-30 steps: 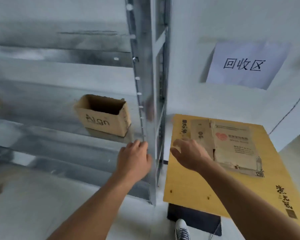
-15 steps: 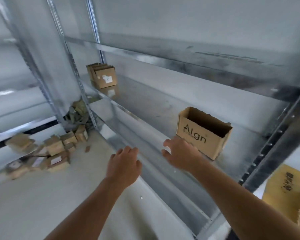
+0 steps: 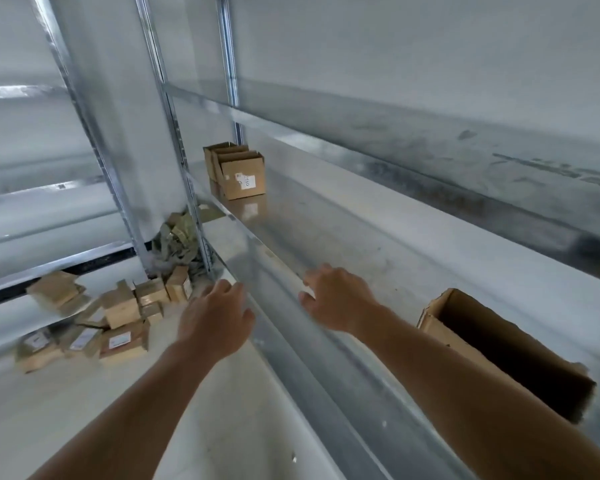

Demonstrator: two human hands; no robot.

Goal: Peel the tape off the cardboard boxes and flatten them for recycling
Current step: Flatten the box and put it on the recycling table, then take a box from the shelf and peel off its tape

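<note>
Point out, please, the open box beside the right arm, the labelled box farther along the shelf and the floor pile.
open box (image 3: pixel 506 351): head view, dark interior.
labelled box (image 3: pixel 243 181): head view, front face.
floor pile (image 3: pixel 122 306): head view, middle box.

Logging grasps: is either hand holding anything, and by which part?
Nothing. The left hand and right hand are both open and empty, near the shelf edge.

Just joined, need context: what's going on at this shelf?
A person faces a metal shelf with both hands out and empty. The left hand is by the shelf's front edge and the right hand is over it. Neither holds a box. An open box sits at right, far boxes at the shelf's end, and a pile on the floor.
</note>
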